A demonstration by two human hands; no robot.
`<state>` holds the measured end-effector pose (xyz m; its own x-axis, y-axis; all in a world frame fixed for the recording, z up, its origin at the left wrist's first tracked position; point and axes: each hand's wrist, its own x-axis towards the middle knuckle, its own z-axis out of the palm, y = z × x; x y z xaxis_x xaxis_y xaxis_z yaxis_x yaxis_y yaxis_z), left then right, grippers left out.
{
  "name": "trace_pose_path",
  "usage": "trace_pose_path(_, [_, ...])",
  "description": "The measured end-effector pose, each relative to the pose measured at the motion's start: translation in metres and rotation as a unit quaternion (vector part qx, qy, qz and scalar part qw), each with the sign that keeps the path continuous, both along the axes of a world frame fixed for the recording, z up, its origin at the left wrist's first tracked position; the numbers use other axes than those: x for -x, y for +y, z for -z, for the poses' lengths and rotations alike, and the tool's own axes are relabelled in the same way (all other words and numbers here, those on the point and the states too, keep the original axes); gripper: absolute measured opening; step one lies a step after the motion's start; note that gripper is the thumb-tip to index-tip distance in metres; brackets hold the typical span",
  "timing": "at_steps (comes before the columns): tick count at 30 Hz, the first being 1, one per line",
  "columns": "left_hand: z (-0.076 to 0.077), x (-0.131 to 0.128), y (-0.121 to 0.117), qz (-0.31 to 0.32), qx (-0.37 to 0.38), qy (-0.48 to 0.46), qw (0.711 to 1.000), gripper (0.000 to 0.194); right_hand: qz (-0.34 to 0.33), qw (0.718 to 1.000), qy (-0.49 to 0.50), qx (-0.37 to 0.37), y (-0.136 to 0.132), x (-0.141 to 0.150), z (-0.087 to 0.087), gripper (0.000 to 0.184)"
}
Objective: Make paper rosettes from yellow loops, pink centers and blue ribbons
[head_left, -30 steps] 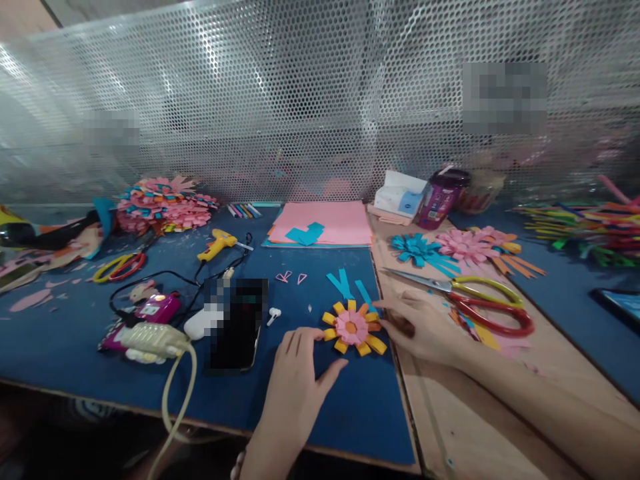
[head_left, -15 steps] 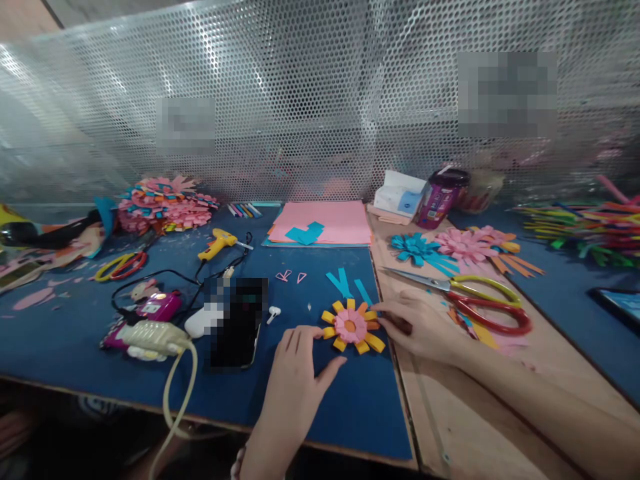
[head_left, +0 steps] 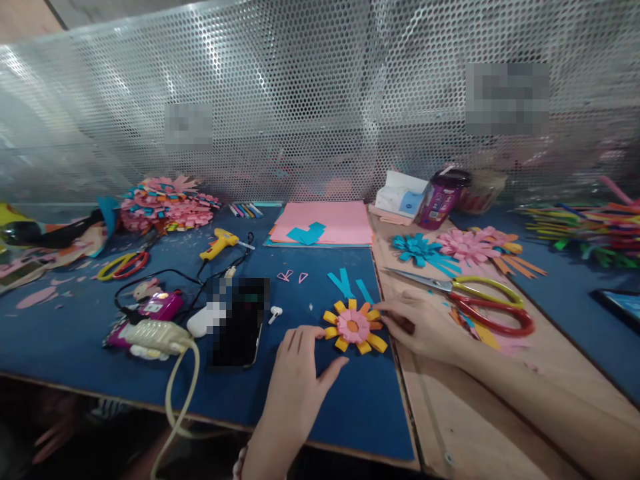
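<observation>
A paper flower (head_left: 363, 325) lies flat on the blue table top, with yellow looped petals around a pink layered middle and an orange centre. My left hand (head_left: 295, 380) rests at its left side, index fingertip on a yellow petal and thumb spread away. At the flower's right edge is my right hand (head_left: 425, 330), its fingers stretched towards the petals and the fingertips touching or very near them. Neither hand is wrapped around the flower. Blue paper strips (head_left: 343, 283) lie just behind it. Large scissors (head_left: 450, 288) with yellow and red handles lie beyond my right hand.
On the left are a yellow glue gun (head_left: 219, 244), a phone (head_left: 237, 327), a power strip (head_left: 157, 338) with a looping cable, and smaller scissors (head_left: 123, 265). Pink paper sheets (head_left: 335, 217) lie behind. A purple cup (head_left: 443, 199) stands back right. Another person's hand (head_left: 56, 433) is lower left.
My hands and the flower keep the same arrangement, with the whole view shifted very slightly. The other person's hand at the lower left has moved right into clearer view.
</observation>
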<state>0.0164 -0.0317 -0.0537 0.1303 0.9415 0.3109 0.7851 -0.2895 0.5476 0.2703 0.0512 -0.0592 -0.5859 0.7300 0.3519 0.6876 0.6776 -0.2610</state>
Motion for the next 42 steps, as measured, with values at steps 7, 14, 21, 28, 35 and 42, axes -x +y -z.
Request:
trace_pose_path(7, [-0.0009,-0.0007,0.0002,-0.002,0.002,-0.002,1.0,0.024,-0.007,1.0,0.015,-0.012,0.0002,0.0001,-0.0024,0.026])
trace_pose_path(14, [-0.002,-0.001,-0.0005,-0.006,-0.008,-0.004,1.0,0.024,0.003,1.0,0.026,-0.011,-0.0001,0.0004,-0.0023,0.027])
trace_pose_path(21, [-0.0039,-0.0012,-0.0001,-0.008,-0.002,-0.006,1.0,0.023,-0.005,1.0,0.019,-0.009,0.0001,0.001,-0.0014,0.027])
trace_pose_path(28, [-0.0033,-0.001,-0.0009,-0.003,0.016,-0.006,1.0,0.024,-0.011,0.999,0.033,-0.015,0.0006,0.0009,-0.0005,0.028])
trace_pose_path(35, [-0.0023,-0.0005,-0.0002,-0.002,0.019,-0.003,1.0,0.024,0.001,1.0,0.022,-0.015,-0.0002,0.001,-0.0014,0.028])
trace_pose_path(42, [-0.0016,-0.0003,-0.0012,-0.002,0.024,0.002,1.0,0.025,0.001,0.999,0.03,-0.012,-0.0013,0.0014,-0.0032,0.029])
